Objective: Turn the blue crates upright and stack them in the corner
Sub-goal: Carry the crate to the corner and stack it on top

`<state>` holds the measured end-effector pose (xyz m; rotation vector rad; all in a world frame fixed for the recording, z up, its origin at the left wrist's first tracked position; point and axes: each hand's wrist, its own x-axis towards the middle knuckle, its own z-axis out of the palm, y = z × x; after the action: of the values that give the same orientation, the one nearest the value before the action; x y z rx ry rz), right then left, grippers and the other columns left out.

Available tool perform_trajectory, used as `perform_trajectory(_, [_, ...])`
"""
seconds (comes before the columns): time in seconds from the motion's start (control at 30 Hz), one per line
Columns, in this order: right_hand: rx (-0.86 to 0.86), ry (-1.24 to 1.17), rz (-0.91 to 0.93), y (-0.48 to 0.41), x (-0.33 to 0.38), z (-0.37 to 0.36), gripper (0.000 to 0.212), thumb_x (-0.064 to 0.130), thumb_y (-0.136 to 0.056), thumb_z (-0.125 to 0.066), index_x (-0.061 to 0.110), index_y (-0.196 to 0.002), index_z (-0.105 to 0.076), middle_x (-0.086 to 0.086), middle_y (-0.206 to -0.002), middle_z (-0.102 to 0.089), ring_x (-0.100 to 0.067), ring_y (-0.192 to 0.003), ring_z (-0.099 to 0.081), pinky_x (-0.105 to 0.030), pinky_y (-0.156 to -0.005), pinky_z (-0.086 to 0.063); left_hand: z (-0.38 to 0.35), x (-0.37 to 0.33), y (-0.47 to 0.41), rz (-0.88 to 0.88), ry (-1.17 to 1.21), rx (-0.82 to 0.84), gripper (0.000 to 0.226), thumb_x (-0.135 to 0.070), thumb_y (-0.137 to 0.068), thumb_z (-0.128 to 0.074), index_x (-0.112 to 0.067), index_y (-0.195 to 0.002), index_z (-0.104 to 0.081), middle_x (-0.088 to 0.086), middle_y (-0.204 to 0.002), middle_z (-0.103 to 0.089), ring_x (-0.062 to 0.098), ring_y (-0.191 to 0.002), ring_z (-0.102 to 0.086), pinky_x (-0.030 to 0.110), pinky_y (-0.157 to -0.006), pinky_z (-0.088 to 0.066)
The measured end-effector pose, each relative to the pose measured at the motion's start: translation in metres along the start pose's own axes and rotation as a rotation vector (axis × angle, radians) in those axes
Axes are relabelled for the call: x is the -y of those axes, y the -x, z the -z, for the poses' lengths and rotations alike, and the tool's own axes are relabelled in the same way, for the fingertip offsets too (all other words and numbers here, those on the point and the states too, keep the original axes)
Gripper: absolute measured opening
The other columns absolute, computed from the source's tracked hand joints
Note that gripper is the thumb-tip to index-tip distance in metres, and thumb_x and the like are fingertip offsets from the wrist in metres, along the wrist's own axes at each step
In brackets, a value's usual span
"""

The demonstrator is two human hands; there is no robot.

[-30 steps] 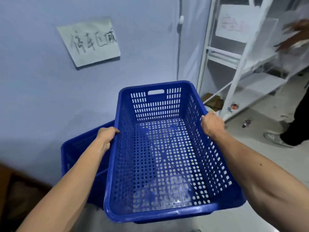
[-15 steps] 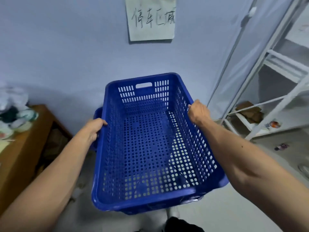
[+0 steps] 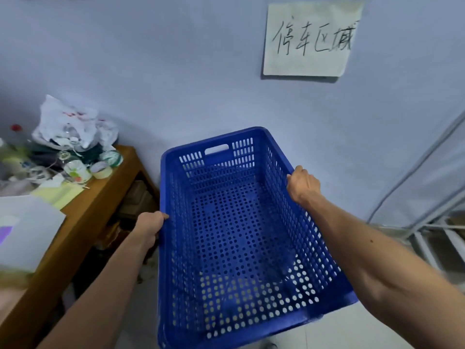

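- Blue perforated plastic: in the head view, the crate (image 3: 239,235) is upright, open side up, close before the wall (image 3: 201,84), between the table (image 3: 100,197) and the rack (image 3: 427,235).
- The left hand (image 3: 149,226) is curled round the left long rim; the right hand (image 3: 303,183) is curled round the right rim, farther toward the wall. Both clamp the crate.
- What lies under the crate is hidden by its floor, so I cannot tell whether another crate waits below or whether the base rests on anything.
- The step looks like setting this crate down in the corner. To do it well, I would hold it level, square its far end to the wall and lower both sides together.
- The left rim is near the table edge, which could catch knuckles or tip the crate, so leave room there.
- Let go only once the base sits flat.
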<state>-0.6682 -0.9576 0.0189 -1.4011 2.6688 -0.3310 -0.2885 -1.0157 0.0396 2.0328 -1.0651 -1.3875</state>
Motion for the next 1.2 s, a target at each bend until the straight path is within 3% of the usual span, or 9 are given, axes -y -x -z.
perform_trajectory(0.1, [0.024, 0.049, 0.064, -0.023, 0.009, -0.004, 0.028, 0.023, -0.103, -0.04, 0.001, -0.118, -0.047, -0.017, -0.112, -0.059, -0.035, -0.093, -0.062, -0.039, -0.069, -0.042, -0.001, 0.004, -0.006, 0.022, 0.028, -0.067, 0.034, -0.024, -0.098, -0.059, 0.004, -0.117, -0.056, 0.017, -0.119, -0.06, 0.034, -0.107, -0.058, 0.047, -0.094, -0.049])
perform_trajectory(0.23, [0.08, 0.068, 0.102, -0.047, 0.026, -0.003, 0.029, 0.019, -0.098, -0.049, 0.003, -0.122, -0.046, -0.017, -0.117, -0.051, -0.035, -0.095, -0.06, -0.04, -0.068, -0.042, -0.008, 0.008, -0.006, 0.033, 0.071, -0.099, 0.026, -0.023, -0.101, -0.054, -0.004, -0.084, -0.055, 0.014, -0.105, -0.059, 0.03, -0.098, -0.056, 0.042, -0.085, -0.043])
perform_trajectory(0.4, [0.153, -0.008, 0.092, -0.077, 0.046, 0.0, 0.039, 0.019, -0.095, -0.051, 0.004, -0.13, -0.045, -0.019, -0.128, -0.043, -0.037, -0.108, -0.053, -0.045, -0.085, -0.047, -0.016, 0.011, -0.002, 0.029, 0.169, -0.073, 0.022, -0.026, -0.101, -0.054, -0.004, -0.101, -0.059, 0.01, -0.11, -0.062, 0.03, -0.104, -0.061, 0.048, -0.095, -0.052])
perform_trajectory(0.47, [0.183, -0.019, 0.069, -0.087, 0.047, -0.002, 0.041, 0.021, -0.094, -0.051, 0.005, -0.131, -0.045, -0.019, -0.129, -0.042, -0.038, -0.109, -0.052, -0.046, -0.092, -0.048, -0.021, 0.015, -0.005, 0.029, 0.174, -0.067, 0.024, -0.027, -0.1, -0.055, -0.005, -0.097, -0.062, 0.011, -0.11, -0.065, 0.03, -0.101, -0.064, 0.05, -0.095, -0.053])
perform_trajectory(0.67, [0.216, -0.014, 0.072, -0.096, 0.039, -0.012, 0.045, 0.022, -0.092, -0.049, 0.004, -0.133, -0.044, -0.02, -0.13, -0.042, -0.039, -0.11, -0.05, -0.047, -0.093, -0.047, -0.036, 0.015, -0.013, 0.014, 0.205, -0.105, 0.029, -0.025, -0.102, -0.052, -0.006, -0.083, -0.061, 0.008, -0.093, -0.065, 0.023, -0.084, -0.065, 0.044, -0.08, -0.057])
perform_trajectory(0.8, [0.254, 0.08, 0.083, -0.085, 0.043, -0.011, 0.057, 0.03, -0.09, -0.05, 0.005, -0.14, -0.037, -0.021, -0.139, -0.039, -0.038, -0.123, -0.043, -0.047, -0.101, -0.039, -0.035, 0.005, -0.019, -0.008, 0.187, -0.079, 0.027, -0.023, -0.102, -0.054, -0.004, -0.083, -0.06, 0.007, -0.089, -0.065, 0.02, -0.077, -0.064, 0.042, -0.072, -0.057])
perform_trajectory(0.9, [0.251, 0.151, 0.079, -0.072, 0.046, -0.01, 0.064, 0.038, -0.091, -0.049, 0.004, -0.143, -0.033, -0.021, -0.142, -0.038, -0.038, -0.127, -0.04, -0.046, -0.103, -0.036, -0.028, 0.003, -0.028, -0.047, 0.082, -0.05, 0.03, -0.026, -0.101, -0.055, -0.002, -0.085, -0.064, 0.011, -0.091, -0.069, 0.025, -0.08, -0.069, 0.047, -0.077, -0.061])
perform_trajectory(1.07, [0.303, 0.173, 0.098, -0.037, 0.065, -0.011, 0.067, 0.047, -0.095, -0.047, 0.004, -0.146, -0.035, -0.019, -0.153, -0.031, -0.037, -0.137, -0.033, -0.05, -0.109, -0.033, -0.008, 0.008, -0.048, -0.195, -0.228, 0.019, 0.042, -0.04, -0.095, -0.06, 0.001, -0.104, -0.057, 0.016, -0.088, -0.072, 0.031, -0.069, -0.073, 0.046, -0.065, -0.062])
perform_trajectory(1.2, [0.429, 0.134, 0.131, 0.011, 0.106, -0.021, 0.062, 0.054, -0.097, -0.042, 0.006, -0.137, -0.051, -0.017, -0.147, -0.043, -0.036, -0.127, -0.047, -0.05, -0.104, -0.043, 0.013, 0.015, -0.056, -0.438, -0.57, -0.097, 0.082, -0.064, -0.08, -0.066, -0.006, -0.13, -0.036, 0.013, -0.126, -0.045, 0.036, -0.115, -0.054, 0.043, -0.085, -0.049])
